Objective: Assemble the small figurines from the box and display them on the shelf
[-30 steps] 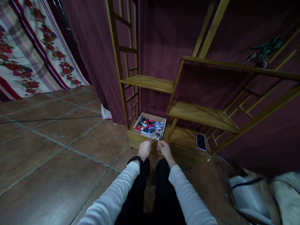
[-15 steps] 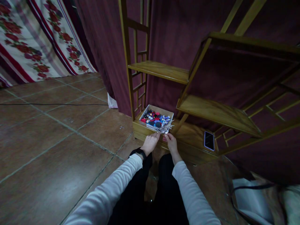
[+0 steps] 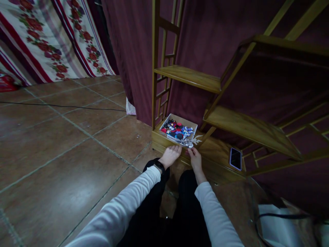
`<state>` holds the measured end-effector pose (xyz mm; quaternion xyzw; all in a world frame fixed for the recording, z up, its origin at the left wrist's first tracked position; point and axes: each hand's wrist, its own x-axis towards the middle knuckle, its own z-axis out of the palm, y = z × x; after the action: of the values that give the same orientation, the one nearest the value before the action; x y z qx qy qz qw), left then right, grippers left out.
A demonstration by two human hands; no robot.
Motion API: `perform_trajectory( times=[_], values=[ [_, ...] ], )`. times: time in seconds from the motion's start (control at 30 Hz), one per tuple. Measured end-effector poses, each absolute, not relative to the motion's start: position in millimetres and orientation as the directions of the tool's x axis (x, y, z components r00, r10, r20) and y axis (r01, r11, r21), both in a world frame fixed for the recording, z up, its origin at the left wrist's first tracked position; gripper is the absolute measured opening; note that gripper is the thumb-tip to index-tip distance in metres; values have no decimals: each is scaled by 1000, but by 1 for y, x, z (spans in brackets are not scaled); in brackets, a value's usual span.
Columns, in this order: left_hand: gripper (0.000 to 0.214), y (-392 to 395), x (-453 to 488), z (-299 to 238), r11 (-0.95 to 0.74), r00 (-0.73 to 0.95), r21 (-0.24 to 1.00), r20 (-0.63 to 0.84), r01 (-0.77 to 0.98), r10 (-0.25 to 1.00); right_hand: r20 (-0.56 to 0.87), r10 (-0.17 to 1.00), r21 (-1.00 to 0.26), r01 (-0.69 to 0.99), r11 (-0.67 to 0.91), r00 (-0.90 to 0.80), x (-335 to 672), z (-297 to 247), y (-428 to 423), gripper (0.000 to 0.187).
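My left hand (image 3: 171, 155) and my right hand (image 3: 195, 156) reach side by side to the base of a wooden shelf unit (image 3: 213, 154). Both pinch a small silvery, crinkly thing (image 3: 189, 143) held between their fingertips, just in front of a white box (image 3: 177, 131). The box stands on the bottom board and holds several small red, blue and black pieces. I wear white sleeves and a dark watch on the left wrist.
A phone (image 3: 235, 159) lies flat on the bottom board to the right of my hands. Two wooden shelves rise above. Dark red curtains hang behind. A black cable (image 3: 64, 106) crosses the tiled floor. A white bag (image 3: 277, 226) sits at lower right.
The view has swung left and closer, so the shelf and box sit further right. My hands stay together on the silvery thing in front of the box.
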<state>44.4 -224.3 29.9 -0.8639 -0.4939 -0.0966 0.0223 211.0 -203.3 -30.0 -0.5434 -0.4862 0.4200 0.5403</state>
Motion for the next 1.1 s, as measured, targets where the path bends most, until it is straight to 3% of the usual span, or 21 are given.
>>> perform_trajectory(
  times=[0.3,0.63,1.1],
  values=[
    [21,-229,42,32,-509,487,47,223,860,844,124,975,-977,195,87,186,210,-32,-210,32],
    [23,-228,38,27,-474,434,111,261,874,862,151,978,-967,227,116,144,204,-31,-216,31],
    [25,-206,34,8,-174,82,516,196,839,977,141,989,-977,171,130,50,182,-13,-223,29]
  ],
)
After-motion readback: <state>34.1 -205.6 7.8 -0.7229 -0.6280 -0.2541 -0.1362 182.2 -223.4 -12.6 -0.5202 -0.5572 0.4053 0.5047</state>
